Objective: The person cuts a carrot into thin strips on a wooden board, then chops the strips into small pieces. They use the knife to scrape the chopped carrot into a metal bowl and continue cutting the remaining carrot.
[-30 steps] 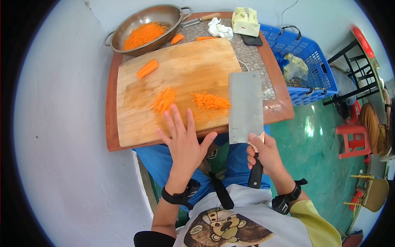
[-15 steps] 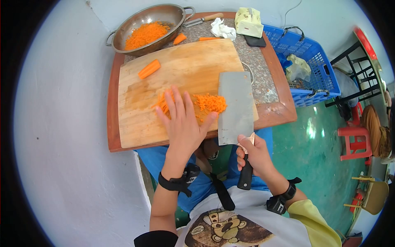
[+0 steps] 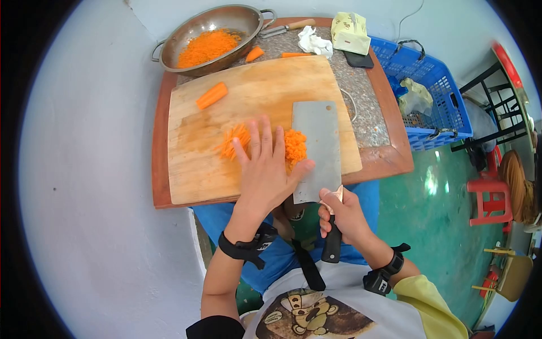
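On the wooden cutting board point(image 3: 226, 182), my left hand point(image 3: 264, 169) lies with fingers spread between two piles of carrot. Left of its fingers are carrot strips point(image 3: 235, 141); diced carrot point(image 3: 295, 146) sits between the fingers and the blade. The left thumb reaches the edge of the cleaver point(image 3: 317, 150). My right hand point(image 3: 342, 213) is closed around the cleaver's handle, and the broad blade lies flat over the board's right part. A carrot piece point(image 3: 212, 95) rests at the board's upper left.
A metal pan point(image 3: 248, 22) with shredded carrot stands behind the board. Near it are carrot pieces point(image 3: 255, 53), a wooden-handled tool point(image 3: 287, 27), crumpled tissue point(image 3: 314, 43), a tissue pack point(image 3: 350, 33) and a phone point(image 3: 359, 60). A blue basket point(image 3: 446, 79) stands at the right.
My left hand has moved right, uncovering more carrot strips. The cleaver has shifted left over the board, and the diced pile is narrower between hand and blade. The view has shifted slightly.
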### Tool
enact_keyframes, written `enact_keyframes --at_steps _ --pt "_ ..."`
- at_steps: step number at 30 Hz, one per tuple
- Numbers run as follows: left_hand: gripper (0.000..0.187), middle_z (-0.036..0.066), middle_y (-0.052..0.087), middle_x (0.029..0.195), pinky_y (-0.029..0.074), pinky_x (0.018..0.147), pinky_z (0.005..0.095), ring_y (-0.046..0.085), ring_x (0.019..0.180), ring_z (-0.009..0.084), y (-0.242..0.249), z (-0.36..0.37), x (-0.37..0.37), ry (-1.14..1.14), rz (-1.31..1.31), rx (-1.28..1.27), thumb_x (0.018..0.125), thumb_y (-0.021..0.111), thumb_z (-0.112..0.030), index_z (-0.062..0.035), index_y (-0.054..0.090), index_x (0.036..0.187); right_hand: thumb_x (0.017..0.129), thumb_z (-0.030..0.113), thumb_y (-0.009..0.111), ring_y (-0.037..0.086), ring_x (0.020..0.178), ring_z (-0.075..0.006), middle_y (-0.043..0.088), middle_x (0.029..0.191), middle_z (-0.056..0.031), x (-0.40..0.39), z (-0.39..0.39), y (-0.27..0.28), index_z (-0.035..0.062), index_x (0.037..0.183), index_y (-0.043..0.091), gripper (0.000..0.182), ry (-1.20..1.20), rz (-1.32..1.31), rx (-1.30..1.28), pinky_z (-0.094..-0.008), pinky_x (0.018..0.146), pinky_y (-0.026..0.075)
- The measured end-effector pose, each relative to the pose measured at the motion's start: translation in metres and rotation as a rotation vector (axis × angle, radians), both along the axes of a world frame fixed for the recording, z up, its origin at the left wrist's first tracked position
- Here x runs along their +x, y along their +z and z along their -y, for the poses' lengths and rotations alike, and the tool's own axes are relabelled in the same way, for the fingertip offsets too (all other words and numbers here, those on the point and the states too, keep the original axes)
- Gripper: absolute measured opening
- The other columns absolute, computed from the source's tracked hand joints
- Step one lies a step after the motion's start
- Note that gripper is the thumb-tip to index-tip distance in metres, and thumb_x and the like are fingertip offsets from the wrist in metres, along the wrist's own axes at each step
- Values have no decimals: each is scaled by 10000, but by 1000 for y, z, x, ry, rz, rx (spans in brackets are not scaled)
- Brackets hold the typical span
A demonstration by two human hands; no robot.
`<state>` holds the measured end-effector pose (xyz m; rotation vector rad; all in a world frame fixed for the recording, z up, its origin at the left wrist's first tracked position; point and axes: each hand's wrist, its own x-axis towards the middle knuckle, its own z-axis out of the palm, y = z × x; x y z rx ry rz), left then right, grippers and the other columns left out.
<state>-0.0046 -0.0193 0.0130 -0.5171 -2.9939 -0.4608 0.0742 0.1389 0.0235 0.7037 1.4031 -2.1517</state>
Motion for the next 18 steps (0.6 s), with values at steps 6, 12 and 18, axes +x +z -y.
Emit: enact_keyframes --at_steps 6,12,18 --pt "832 246 72 1470 -29 1009 637 3 1369 390 1 -9 2 -37 -9 6 849 358 -628 33 319 1354 910 233 514 453 403 -117 441 563 -17 0 2 -4 76 877 445 174 10 1 -42 -282 369 421" --pt "799 250 140 1456 29 1005 649 66 1364 390 5 -10 1 -72 -61 138 846 369 -626 26 402 1307 905 214 521 443 398 -122 435 562 -18 -1 1 -5 75 877 437 165 -6 15 -139 -283 364 405" --pt "393 211 498 1232 223 1019 516 413 1213 337 5 4 -5 26 -171 591 933 430 -329 -14 637 1047 905 206 522 434 389 -127 433 560 -19 -2 -4 -3 80 898 432 155 15 27 -205 -287 355 397"
